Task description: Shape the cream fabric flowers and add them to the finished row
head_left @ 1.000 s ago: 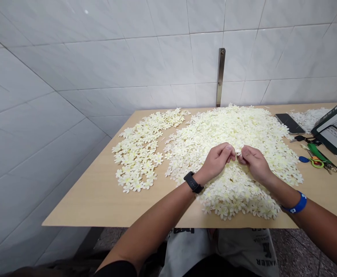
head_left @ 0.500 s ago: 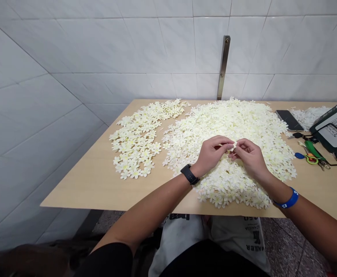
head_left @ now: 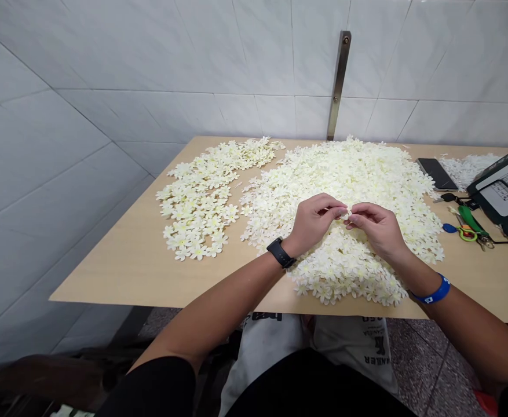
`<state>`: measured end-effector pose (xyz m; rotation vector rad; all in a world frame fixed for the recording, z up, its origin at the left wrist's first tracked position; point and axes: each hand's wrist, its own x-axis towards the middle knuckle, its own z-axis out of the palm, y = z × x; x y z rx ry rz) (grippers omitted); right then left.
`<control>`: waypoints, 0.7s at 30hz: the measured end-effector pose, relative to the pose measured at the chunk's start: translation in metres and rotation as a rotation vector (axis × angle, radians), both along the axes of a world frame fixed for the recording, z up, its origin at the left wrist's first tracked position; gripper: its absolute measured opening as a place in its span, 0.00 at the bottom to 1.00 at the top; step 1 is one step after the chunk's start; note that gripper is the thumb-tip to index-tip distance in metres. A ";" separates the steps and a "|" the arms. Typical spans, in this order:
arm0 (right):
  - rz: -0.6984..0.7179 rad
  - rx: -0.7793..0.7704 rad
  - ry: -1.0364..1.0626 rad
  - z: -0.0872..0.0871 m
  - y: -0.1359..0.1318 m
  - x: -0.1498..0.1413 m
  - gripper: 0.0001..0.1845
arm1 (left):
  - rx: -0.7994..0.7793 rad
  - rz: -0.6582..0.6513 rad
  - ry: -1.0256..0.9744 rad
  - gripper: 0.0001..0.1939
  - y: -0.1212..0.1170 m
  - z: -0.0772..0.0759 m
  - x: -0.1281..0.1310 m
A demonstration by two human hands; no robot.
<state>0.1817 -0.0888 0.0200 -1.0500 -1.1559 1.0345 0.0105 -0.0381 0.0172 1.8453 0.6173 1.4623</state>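
A large heap of small cream-white fabric flowers (head_left: 358, 191) covers the middle of a light wooden table (head_left: 127, 260). Above the heap, my left hand (head_left: 313, 219) and my right hand (head_left: 376, 227) meet fingertip to fingertip, both pinched on one small white flower (head_left: 347, 214) held between them. A black watch (head_left: 280, 253) is on my left wrist and a blue band (head_left: 432, 292) on my right. To the left lies a thinner, flatter spread of the same flowers (head_left: 201, 200).
At the table's right end lie a dark phone (head_left: 437, 174), keys with green and blue tags (head_left: 466, 227), a dark tablet-like device (head_left: 505, 191) and another small white pile (head_left: 466, 168). A metal bracket (head_left: 338, 81) runs up the tiled wall. A white bag (head_left: 323, 347) rests on my lap.
The view has tilted so the table sits a little higher in the frame. My hands stay together over the heap, fingers working the same small flower.
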 end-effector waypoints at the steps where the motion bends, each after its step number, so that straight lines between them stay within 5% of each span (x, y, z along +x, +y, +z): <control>1: 0.005 -0.005 -0.003 0.000 0.000 0.000 0.16 | -0.008 -0.008 -0.003 0.06 0.000 0.000 0.000; 13: 0.021 0.006 -0.051 -0.002 0.001 0.006 0.16 | -0.086 -0.080 0.029 0.06 0.002 0.004 -0.003; 21: -0.040 0.019 -0.024 0.000 0.001 0.006 0.15 | 0.147 0.052 0.236 0.07 -0.003 0.009 -0.004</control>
